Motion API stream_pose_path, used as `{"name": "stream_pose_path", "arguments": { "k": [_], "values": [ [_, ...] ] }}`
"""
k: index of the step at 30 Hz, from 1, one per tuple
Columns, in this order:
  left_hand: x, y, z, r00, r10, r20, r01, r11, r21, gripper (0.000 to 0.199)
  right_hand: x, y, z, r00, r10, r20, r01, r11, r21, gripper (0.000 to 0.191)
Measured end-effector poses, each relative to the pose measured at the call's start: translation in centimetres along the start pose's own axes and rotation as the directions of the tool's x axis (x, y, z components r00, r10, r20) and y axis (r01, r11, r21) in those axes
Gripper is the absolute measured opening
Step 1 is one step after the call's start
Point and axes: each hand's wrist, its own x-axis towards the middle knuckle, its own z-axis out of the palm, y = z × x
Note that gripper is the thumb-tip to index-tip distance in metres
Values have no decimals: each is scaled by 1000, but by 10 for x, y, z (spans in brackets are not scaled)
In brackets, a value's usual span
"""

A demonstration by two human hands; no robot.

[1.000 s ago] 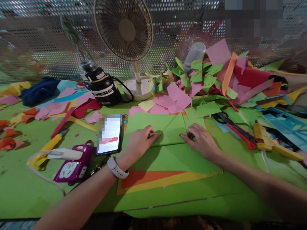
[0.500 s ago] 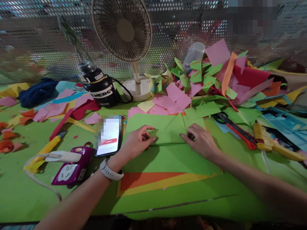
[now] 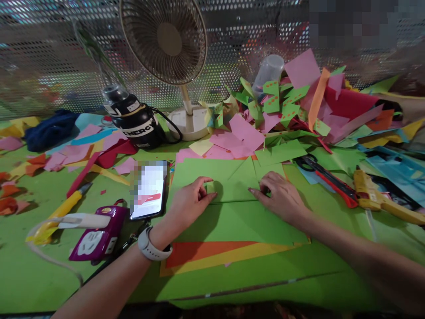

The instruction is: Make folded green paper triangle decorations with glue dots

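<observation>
A green sheet of paper (image 3: pixel 232 221) lies in front of me, with a fold or edge running across it. My left hand (image 3: pixel 195 197) is at the left part of this line, thumb and index finger curved around a bit of the paper. At the right part, my right hand (image 3: pixel 277 195) has its fingers curled and its thumb on the paper. Both hands are closed on the green paper, though the undersides of the fingers are hidden. Beneath it, orange paper (image 3: pixel 199 252) and yellow paper (image 3: pixel 186 266) stick out at the front.
A phone (image 3: pixel 149 190) and purple power adapter (image 3: pixel 98 235) lie left, beside a yellow-handled tool (image 3: pixel 64 210). Behind stand a black bottle (image 3: pixel 137 117) and fan (image 3: pixel 169 40). Right are scissors (image 3: pixel 308 161), a red-and-black cutter (image 3: pixel 338 186), a glue gun (image 3: pixel 372 190) and heaped paper scraps (image 3: pixel 244 135).
Both hands stay at the fold line with only slight finger movement; the left fingertips sit a little lower. The paper is flatter along the line. The view has shifted slightly.
</observation>
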Motion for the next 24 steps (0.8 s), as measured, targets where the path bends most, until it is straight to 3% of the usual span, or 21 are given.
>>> {"name": "stream_pose_path", "arguments": {
  "k": [4,6,9,12,14,17,24],
  "values": [
    [-4,-4,2,995,95,-36,-84,971,225,30,0,0,-1,1000,7,13,-7,1000,15,34],
    [-7,-4,3,975,202,-96,-151,910,386,30,0,0,-1,1000,14,18,-14,1000,25,33],
    [-12,1,7,870,468,-155,-310,763,568,26,0,0,0,1000,11,17,-12,999,41,32],
    [-16,6,17,760,650,8,-552,638,537,38,0,1,0,1000,6,25,-7,999,49,31],
    [-19,7,24,732,664,151,-644,603,471,59,0,1,0,999,11,37,-13,999,52,30],
    [-21,5,31,753,591,290,-654,622,429,83,1,1,1,999,29,42,-31,998,46,30],
    [-21,4,28,766,501,402,-639,657,399,89,3,0,-1,994,81,74,-85,995,52,27]
  ]
}}
